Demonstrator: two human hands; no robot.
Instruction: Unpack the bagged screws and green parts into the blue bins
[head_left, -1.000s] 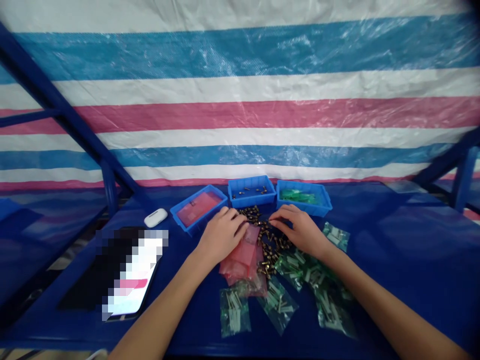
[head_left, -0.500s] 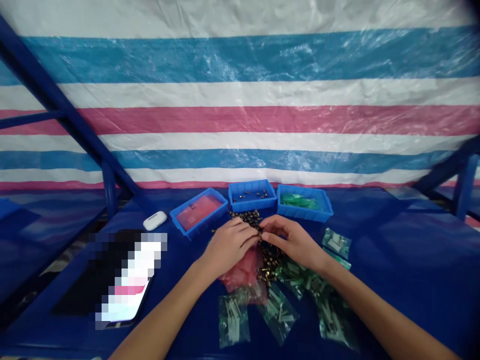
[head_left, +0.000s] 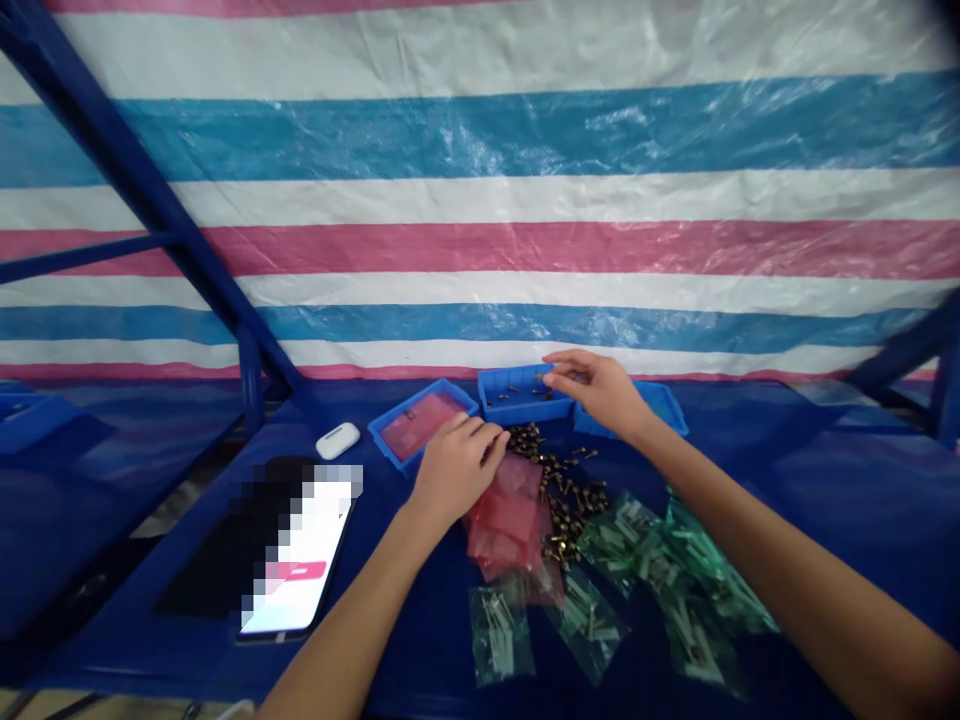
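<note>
My left hand [head_left: 459, 468] is closed, with bent fingers at the left edge of the red plastic bags [head_left: 507, 520] and the brass-coloured screws [head_left: 568, 510]. Whatever lies under its fingertips is hidden. My right hand [head_left: 596, 390] hovers over the right end of the middle blue bin [head_left: 525, 412], thumb and index finger apart. Close to the thumb tip is a small brass-coloured piece; whether it touches the thumb is unclear. A few screws lie inside that bin. Green-tinted bags [head_left: 637, 545] with pale pieces lie below my right forearm.
A left blue bin [head_left: 401, 462] contains a red bag; the right blue bin [head_left: 660, 405] is partly behind my right hand. Clear bags of pale pieces [head_left: 501, 635] lie near the front. A phone [head_left: 300, 570] and white case [head_left: 337, 440] sit at left. Striped sheeting [head_left: 525, 140] hangs behind.
My right hand has left the screw pile and moved up and forward over the middle bin. My left hand stays near the pile and red bags. The view has shifted slightly.
</note>
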